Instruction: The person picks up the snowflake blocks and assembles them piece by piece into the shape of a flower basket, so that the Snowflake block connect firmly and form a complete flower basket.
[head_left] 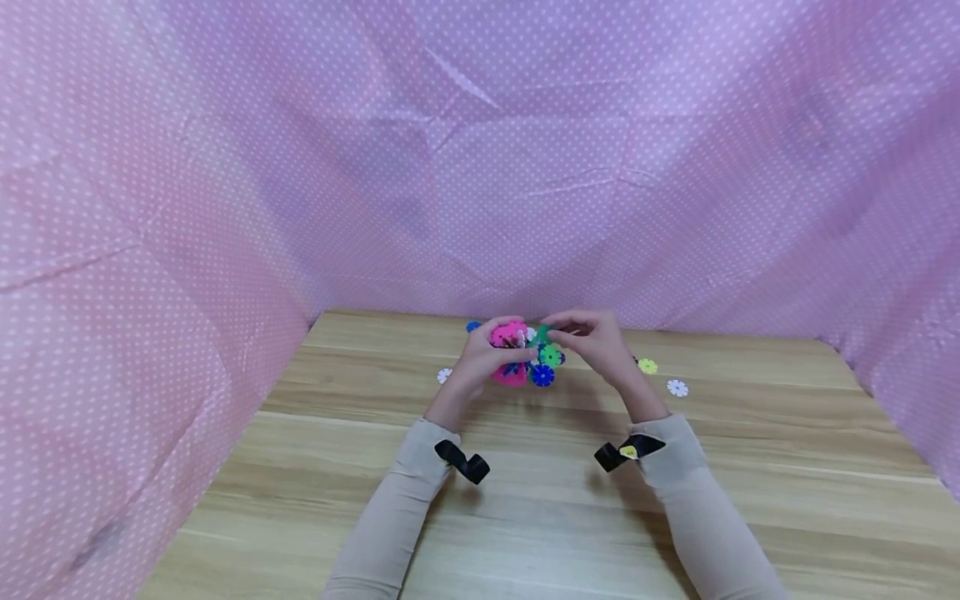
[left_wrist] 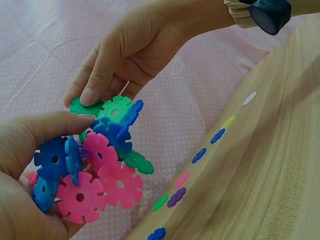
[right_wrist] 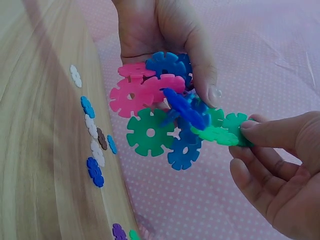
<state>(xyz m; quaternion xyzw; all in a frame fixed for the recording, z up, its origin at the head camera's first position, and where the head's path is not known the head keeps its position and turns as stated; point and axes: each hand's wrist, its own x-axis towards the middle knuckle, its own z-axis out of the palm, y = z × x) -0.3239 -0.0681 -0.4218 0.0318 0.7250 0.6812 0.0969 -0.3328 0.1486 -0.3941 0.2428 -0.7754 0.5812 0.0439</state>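
Note:
My left hand [head_left: 477, 360] grips a cluster of interlocking notched plastic discs [left_wrist: 90, 209], held up over the far part of the table. Pink, blue and green flower-shaped pieces are slotted together at various angles in it. At the cluster's edge, my right hand [head_left: 595, 340] pinches a green disc [right_wrist: 235, 121] between thumb and fingers. This disc meets a lighter green disc [right_wrist: 216, 135] and a blue one in the right wrist view. The left thumb lies across the cluster, close to the right fingertips in the left wrist view.
Loose discs lie along the wooden table's [head_left: 540, 517] far side: a white disc [head_left: 678, 388] and a yellow disc [head_left: 647, 366] to the right, another white disc [head_left: 444, 376] to the left. A pink dotted curtain [head_left: 525, 183] hangs behind and at both sides.

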